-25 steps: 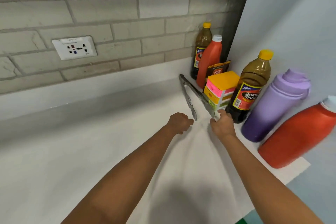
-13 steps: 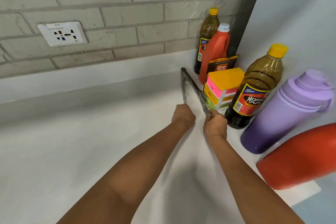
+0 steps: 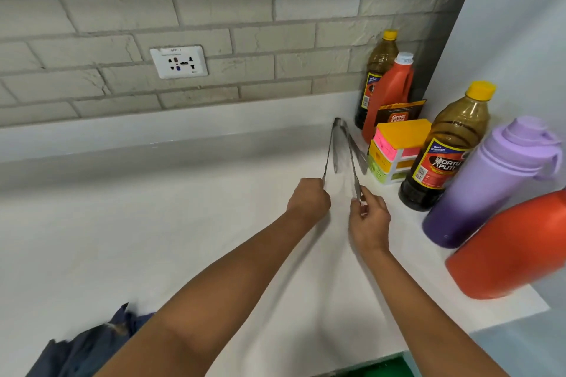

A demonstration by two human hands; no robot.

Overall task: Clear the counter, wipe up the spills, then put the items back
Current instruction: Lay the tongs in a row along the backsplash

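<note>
Metal tongs [image 3: 340, 150] point their hinge toward the back wall, and their two arms spread toward me. My left hand [image 3: 309, 199] grips the end of the left arm with curled fingers. My right hand [image 3: 369, 217] pinches the end of the right arm. The tongs cast shadows on the white counter [image 3: 183, 208] beneath them, so they seem slightly raised. A dark blue cloth [image 3: 92, 343] lies crumpled at the counter's near left edge.
Along the right wall stand a dark bottle [image 3: 379, 70], a red bottle [image 3: 392, 95], a sachet [image 3: 398, 115], a stacked coloured box [image 3: 398, 147], a second dark bottle [image 3: 444, 150], a purple flask [image 3: 490, 180] and a large red bottle [image 3: 514, 245]. A wall socket [image 3: 179, 62] sits on the brick backsplash.
Both hands reached the tongs' arm ends and took hold of them. The tongs swung to point more straight at the wall. The blue cloth came into view.
</note>
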